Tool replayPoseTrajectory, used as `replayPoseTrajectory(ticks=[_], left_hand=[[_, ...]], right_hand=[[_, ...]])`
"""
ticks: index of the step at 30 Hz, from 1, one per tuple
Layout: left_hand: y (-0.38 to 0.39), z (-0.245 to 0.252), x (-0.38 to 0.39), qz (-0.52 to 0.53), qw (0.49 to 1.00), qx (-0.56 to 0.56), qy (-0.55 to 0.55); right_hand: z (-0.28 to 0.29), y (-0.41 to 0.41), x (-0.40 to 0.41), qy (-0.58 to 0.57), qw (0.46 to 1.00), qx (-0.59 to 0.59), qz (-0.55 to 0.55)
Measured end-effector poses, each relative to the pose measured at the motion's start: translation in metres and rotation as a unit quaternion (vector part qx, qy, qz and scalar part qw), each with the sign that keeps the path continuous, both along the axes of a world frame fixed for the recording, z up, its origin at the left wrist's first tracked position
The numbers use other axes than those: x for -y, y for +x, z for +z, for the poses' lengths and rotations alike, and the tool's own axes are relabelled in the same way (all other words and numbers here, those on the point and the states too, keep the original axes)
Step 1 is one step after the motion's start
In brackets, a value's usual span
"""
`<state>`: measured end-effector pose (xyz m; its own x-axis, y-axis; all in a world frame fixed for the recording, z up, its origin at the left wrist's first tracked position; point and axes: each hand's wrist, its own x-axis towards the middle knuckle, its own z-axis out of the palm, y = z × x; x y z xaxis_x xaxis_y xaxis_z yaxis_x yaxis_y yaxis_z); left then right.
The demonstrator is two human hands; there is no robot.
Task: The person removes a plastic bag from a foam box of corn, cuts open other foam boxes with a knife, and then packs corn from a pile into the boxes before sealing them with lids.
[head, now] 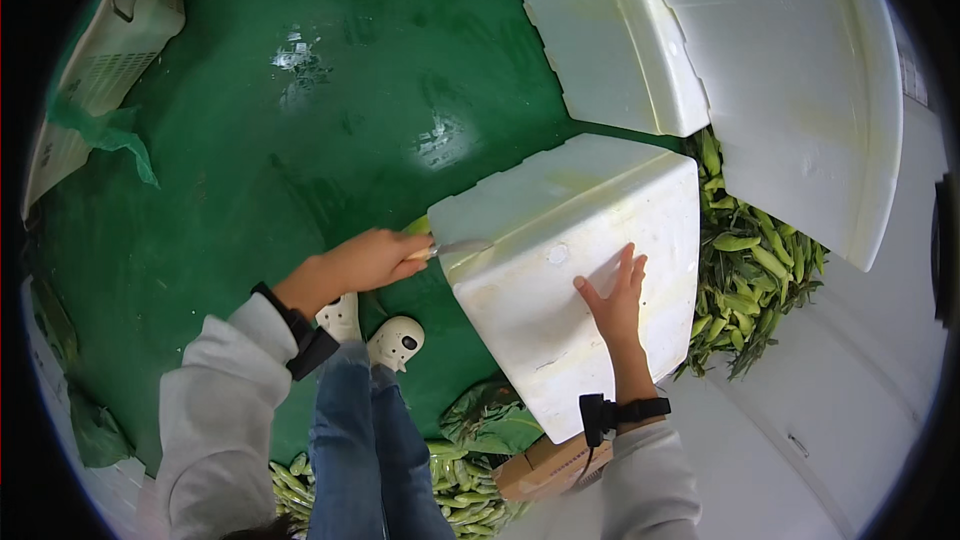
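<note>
My left hand (382, 259) is closed around the light handle of a knife (465, 246), whose metal blade lies against the near left edge of a white foam box (525, 330). The box stands with a broad, smooth face towards me. Spread on that face, fingers apart, is my right hand (619, 300), holding nothing. A piece of something yellow-green (418, 226) shows just behind my left hand at the box's corner; what it is I cannot tell.
Two more white foam boxes (622, 37) (787, 90) stand at the upper right, beside a heap of green corn ears (742, 270). Wrapped green produce (469, 495), a dark green bag (487, 416) and a cardboard box (551, 465) lie below. A white plastic crate (127, 52) stands upper left.
</note>
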<state>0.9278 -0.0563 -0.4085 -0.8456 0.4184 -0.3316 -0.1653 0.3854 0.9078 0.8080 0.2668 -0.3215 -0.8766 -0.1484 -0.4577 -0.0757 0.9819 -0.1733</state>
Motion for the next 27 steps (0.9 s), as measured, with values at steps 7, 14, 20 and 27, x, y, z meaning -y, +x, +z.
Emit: replayPoseTrajectory(ticks=[7, 14, 20, 27], left_hand=[[0.073, -0.004, -0.019, 0.107, 0.994, 0.025, 0.003], [0.128, -0.011, -0.147, 0.335, 0.929, 0.157, 0.004], [0.122, -0.005, -0.224, 0.500, 0.848, 0.170, 0.038], [0.153, -0.012, -0.301, 0.578, 0.808, 0.084, 0.075]], right_hand=[[0.003, -0.009, -0.006, 0.014, 0.999, -0.003, 0.038], [0.000, -0.006, -0.002, 0.029, 0.998, 0.003, 0.054], [0.002, -0.009, -0.002, 0.036, 0.998, 0.017, 0.042], [0.001, -0.006, -0.011, -0.015, 0.998, -0.009, 0.066]])
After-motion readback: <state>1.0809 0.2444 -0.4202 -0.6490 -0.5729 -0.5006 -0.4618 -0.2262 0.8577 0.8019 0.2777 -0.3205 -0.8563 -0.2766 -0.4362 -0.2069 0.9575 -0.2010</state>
